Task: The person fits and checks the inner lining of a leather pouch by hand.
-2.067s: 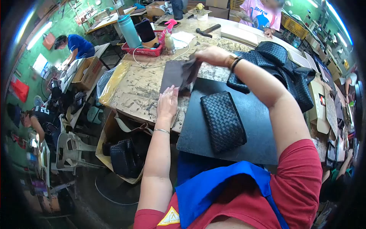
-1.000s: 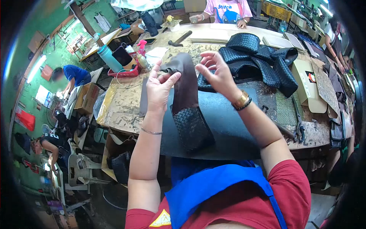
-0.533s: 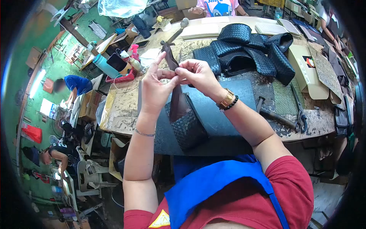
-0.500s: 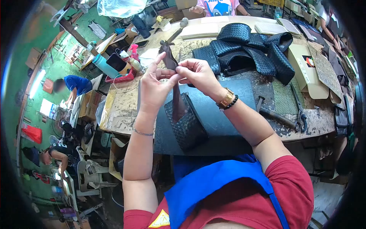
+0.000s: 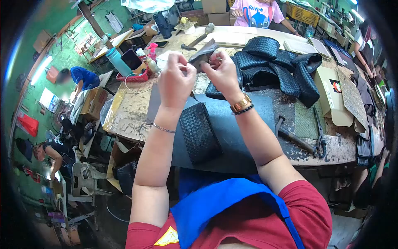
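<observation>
A thin dark brown strip of material is held up between my two hands above the table. My left hand has its fingers curled in at the strip's left side. On the other side, my right hand pinches the strip. Below them a black woven leather piece lies on a dark flat board. Several black woven leather pieces are heaped beyond my right hand.
A hammer and large scissors lie at the right, near an open carton. A mallet is at the back. A red basket holds bottles. Across the table stands a person in pink.
Both hands have risen and moved farther from me. The strip no longer hangs down over the woven piece but is bunched higher up between my hands.
</observation>
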Demonstrator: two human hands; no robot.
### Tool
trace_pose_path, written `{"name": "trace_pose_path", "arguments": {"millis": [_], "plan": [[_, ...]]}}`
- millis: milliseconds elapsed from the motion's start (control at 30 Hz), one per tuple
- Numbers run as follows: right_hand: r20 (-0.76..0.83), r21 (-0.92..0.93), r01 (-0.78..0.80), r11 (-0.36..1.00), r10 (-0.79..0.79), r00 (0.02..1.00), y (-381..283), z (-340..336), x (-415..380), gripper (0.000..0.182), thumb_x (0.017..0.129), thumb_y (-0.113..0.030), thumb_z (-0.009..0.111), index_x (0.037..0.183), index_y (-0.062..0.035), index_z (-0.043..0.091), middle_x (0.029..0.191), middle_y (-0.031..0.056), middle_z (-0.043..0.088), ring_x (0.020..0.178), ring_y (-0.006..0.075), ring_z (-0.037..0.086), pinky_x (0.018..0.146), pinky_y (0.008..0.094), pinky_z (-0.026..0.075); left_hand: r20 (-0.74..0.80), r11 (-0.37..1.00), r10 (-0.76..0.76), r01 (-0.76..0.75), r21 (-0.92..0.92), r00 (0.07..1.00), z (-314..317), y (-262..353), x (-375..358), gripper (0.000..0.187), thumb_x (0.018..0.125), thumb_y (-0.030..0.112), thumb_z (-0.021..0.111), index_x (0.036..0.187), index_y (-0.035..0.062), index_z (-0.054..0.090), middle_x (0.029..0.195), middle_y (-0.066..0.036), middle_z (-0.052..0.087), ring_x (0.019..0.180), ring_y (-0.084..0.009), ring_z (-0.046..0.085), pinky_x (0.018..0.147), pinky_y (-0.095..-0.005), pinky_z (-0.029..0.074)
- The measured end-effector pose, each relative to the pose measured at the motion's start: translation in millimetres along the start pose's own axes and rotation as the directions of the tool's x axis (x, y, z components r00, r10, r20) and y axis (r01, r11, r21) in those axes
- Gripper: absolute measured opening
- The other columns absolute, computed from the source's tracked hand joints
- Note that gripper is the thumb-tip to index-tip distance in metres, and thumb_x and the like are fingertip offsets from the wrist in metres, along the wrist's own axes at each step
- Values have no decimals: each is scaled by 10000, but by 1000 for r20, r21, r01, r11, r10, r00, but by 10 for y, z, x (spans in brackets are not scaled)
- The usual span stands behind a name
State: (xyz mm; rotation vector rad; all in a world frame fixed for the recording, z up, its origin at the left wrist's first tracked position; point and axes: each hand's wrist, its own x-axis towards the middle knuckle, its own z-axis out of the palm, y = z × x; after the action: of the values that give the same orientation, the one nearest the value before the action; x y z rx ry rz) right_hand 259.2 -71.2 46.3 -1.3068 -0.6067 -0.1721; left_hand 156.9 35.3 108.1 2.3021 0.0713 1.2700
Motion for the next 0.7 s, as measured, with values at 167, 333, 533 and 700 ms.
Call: {"name": "trace_pose_path", "arguments": {"millis": [167,333,533,700], "plan": [[-106,41,178,983,-173,979,-49,150,43,278,838,-51,730,1033,1,540,864,33,642,760,77,627,643,243,521,116,977,168,-181,113,979,18,35,-26,142,822,20,645,901,63,535,892,-88,651,744,-260,694,626,-382,534],[58,-285,393,874,-394,917,-260,55,-109,228,845,-17,710,982,12,530,899,86,618,771,141,647,640,283,562,173,906,306,-342,249,936,-167,-134,87,66,822,66,624,828,126,651,1054,-75,665,853,-289,680,688,-399,563],[69,-131,342,931,-335,940,-206,83,-121,299,808,8,749,898,-17,465,962,121,559,787,146,628,605,251,541,160,921,222,-261,291,962,-166,-218,134,196,802,68,621,855,177,774,1170,-76,663,979,-280,656,840,-374,542],[140,-293,105,950,-66,988,-401,87,93,305,800,-4,750,959,-20,490,838,106,580,733,94,605,568,243,480,257,894,208,-290,342,944,-182,-155,134,211,825,58,596,940,134,757,1159,-86,665,1022,-293,643,882,-378,527]]}}
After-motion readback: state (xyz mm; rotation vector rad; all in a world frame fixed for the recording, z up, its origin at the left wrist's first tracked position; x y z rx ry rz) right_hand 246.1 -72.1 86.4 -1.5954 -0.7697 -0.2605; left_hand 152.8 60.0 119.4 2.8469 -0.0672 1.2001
